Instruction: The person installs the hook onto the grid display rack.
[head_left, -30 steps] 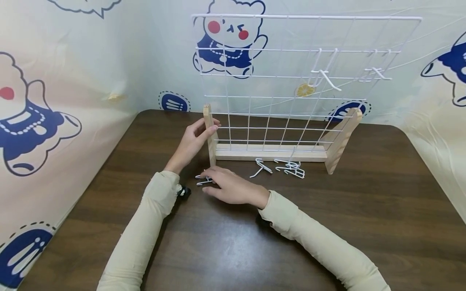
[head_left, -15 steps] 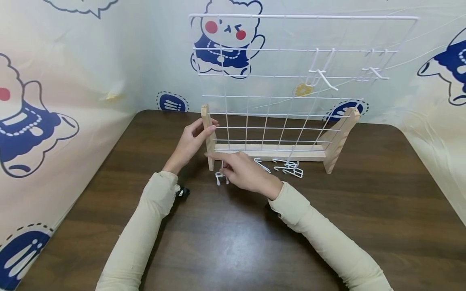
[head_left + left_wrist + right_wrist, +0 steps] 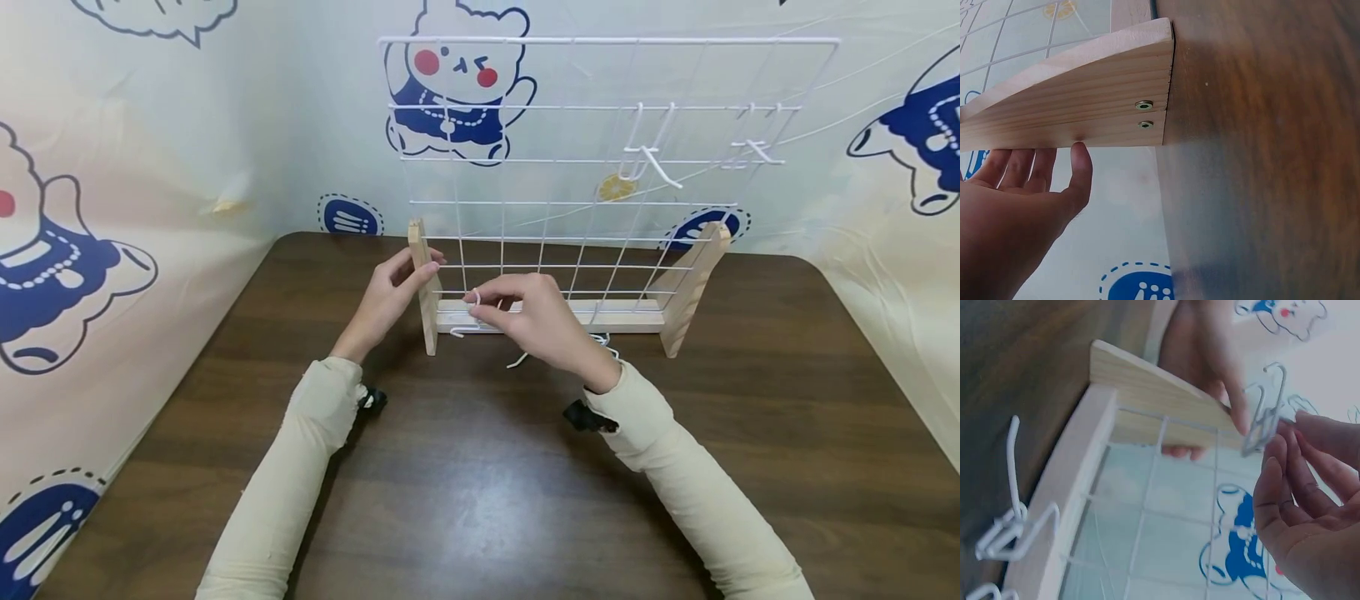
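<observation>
My left hand [image 3: 382, 296] holds the left wooden side panel [image 3: 1085, 106] of a white wire grid rack [image 3: 525, 202], thumb on its outer face and the other fingers at its far edge. Between thumb and fingers, my right hand [image 3: 551, 321] pinches a white wire hook [image 3: 1263, 425], raised in front of the grid's lower left. In the right wrist view the hook's two bent prongs point away from the fingertips, near my left thumb. Two more white hooks, a nearer one [image 3: 662, 168] and a farther one [image 3: 757, 150], hang on the upper right of the grid.
Loose white hooks [image 3: 1007, 531] lie on the brown table [image 3: 465, 500] in front of the wooden base bar [image 3: 626, 323], partly hidden by my right hand in the head view. The right side panel [image 3: 693, 292] stands opposite. A printed curtain [image 3: 262, 125] hangs behind.
My right hand has picked a hook up from the table by the left panel, turned it, and brought it up and right before the grid. The left hand stays on the panel.
</observation>
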Available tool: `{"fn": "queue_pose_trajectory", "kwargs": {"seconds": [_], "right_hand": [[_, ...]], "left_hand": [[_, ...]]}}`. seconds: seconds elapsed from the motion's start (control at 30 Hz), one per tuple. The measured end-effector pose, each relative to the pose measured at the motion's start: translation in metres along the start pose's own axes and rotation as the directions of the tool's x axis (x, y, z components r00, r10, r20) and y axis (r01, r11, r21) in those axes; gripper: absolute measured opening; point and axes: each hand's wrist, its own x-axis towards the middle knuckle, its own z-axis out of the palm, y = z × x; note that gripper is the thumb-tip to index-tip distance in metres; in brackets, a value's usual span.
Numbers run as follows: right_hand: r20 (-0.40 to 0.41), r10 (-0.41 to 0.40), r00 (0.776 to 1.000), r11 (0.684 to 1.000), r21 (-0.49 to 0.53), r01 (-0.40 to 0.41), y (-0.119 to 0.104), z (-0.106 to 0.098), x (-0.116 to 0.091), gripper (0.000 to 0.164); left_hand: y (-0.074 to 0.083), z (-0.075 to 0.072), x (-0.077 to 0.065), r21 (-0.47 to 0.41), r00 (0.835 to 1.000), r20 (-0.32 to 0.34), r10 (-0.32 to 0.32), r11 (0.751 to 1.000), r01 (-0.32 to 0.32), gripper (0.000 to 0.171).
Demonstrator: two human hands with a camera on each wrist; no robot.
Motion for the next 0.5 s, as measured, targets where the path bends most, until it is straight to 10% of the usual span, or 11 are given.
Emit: {"fn": "queue_pose_trajectory", "kwargs": {"seconds": [0.5], "right_hand": [[-0.118,-0.039,0.992,0.999,-0.036,0.035,-0.009,-0.036,-0.007,0.012]], "left_hand": [[0.001,0.000,-0.001,-0.001,1.000,0.005,-0.012,1.000,0.012,0.040]]}}
